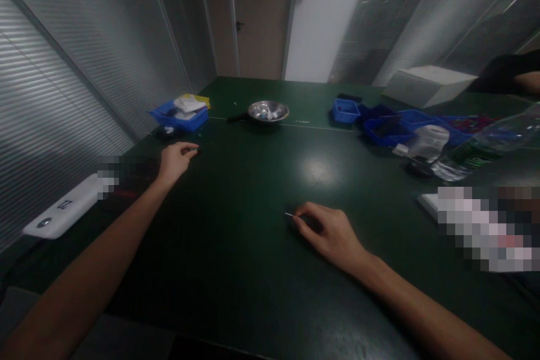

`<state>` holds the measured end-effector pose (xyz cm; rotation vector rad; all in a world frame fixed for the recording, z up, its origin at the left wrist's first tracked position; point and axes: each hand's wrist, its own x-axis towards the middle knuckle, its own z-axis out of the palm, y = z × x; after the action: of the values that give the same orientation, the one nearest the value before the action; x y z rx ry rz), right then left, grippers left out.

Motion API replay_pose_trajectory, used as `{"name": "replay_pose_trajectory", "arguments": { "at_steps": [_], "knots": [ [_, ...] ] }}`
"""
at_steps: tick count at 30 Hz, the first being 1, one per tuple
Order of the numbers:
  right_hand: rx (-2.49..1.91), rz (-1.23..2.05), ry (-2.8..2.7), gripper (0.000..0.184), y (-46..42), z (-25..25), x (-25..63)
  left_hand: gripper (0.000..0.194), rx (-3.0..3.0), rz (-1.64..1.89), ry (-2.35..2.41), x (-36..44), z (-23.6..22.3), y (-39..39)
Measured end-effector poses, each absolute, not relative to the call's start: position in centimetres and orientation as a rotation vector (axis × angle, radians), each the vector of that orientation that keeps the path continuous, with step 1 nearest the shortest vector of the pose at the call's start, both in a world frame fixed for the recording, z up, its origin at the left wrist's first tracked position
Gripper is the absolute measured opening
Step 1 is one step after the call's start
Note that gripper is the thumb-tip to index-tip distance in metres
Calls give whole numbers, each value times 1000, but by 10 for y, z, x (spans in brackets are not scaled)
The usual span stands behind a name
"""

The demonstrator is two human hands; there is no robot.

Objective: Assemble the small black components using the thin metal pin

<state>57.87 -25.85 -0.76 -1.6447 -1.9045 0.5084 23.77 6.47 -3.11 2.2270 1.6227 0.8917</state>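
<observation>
My left hand point(175, 160) reaches out over the left side of the dark green table, thumb and fingers pinched together. At its fingertips is something small and dark that I cannot make out. Nearer the middle, my right hand point(327, 229) rests low over the table with thumb and forefinger closed on a thin pale stick point(289, 214). Its short end points left out of the grip; the rest is hidden by the fingers. A blue tray point(196, 123) with white and yellow items lies just beyond my left hand.
A shiny metal bowl point(279, 118) with small pieces stands at the far middle. Blue bins point(346, 117), a white box point(426, 85) and a lying plastic bottle point(476, 152) are at right. A long white device point(70, 208) lies at left. A person's arm point(527, 81) shows far right.
</observation>
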Motion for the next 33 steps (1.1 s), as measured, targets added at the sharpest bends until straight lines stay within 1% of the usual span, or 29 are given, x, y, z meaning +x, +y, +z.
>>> {"name": "replay_pose_trajectory", "arguments": {
  "at_steps": [5,11,14,18,23,33],
  "knots": [
    [-1656,506,-1907,22,-259,-8,579,29,2155,897,1656,238,-31,65],
    [-1653,491,-1902,22,-259,-9,580,41,1861,922,1628,233,-40,78],
    [-1651,498,-1904,23,-258,-9,579,43,1772,934,1588,232,-43,79],
    [-1656,512,-1899,22,-258,-10,579,41,1731,943,1602,235,-42,77],
    [-1662,489,-1903,20,-258,-9,579,31,1619,1048,1552,241,-41,76],
    [-1669,521,-1893,21,-258,-7,578,27,1638,1061,1560,241,-38,74]
  ]
}}
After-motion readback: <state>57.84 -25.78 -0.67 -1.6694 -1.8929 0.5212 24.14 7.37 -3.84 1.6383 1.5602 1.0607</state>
